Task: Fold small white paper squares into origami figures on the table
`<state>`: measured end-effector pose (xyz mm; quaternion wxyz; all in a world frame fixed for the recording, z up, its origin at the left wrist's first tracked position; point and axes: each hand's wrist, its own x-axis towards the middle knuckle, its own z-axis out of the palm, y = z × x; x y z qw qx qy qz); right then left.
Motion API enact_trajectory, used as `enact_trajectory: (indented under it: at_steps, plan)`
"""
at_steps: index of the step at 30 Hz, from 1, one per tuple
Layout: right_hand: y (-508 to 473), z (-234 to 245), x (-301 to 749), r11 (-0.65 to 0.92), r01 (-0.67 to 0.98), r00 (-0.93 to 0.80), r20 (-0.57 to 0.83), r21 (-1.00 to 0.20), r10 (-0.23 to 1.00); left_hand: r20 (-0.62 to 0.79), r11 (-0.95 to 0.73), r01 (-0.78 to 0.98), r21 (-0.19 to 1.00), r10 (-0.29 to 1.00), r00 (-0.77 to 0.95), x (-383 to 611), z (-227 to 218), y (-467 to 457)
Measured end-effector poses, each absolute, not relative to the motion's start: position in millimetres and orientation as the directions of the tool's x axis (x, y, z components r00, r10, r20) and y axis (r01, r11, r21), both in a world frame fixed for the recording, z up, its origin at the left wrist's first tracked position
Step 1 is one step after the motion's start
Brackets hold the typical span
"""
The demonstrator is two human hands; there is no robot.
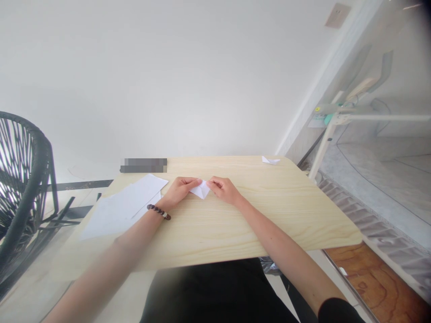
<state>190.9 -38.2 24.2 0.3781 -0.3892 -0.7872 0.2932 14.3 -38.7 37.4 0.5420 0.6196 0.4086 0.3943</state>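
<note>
A small folded piece of white paper (200,190) lies on the light wooden table (235,224), near its middle. My left hand (180,189), with a dark bead bracelet on the wrist, pinches the paper's left side. My right hand (224,188) pinches its right side with curled fingers. Both hands rest low on the tabletop, a paper's width apart.
Flat white paper sheets (124,206) lie at the table's left. Another small folded paper piece (270,160) sits at the far right corner. A black wire chair (23,179) stands to the left. A white wall lies behind, and a white-framed stand (336,121) to the right.
</note>
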Motion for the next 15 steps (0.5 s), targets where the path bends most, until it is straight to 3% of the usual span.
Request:
enact_trajectory:
  at_steps: [15]
  plan:
    - [-40.6, 25.5, 188.8, 0.564, 0.393, -0.462, 0.374, -0.726, 0.804, 0.052, -0.116, 0.188, 0.975, 0.947, 0.318, 13.4, 32.0, -34.4]
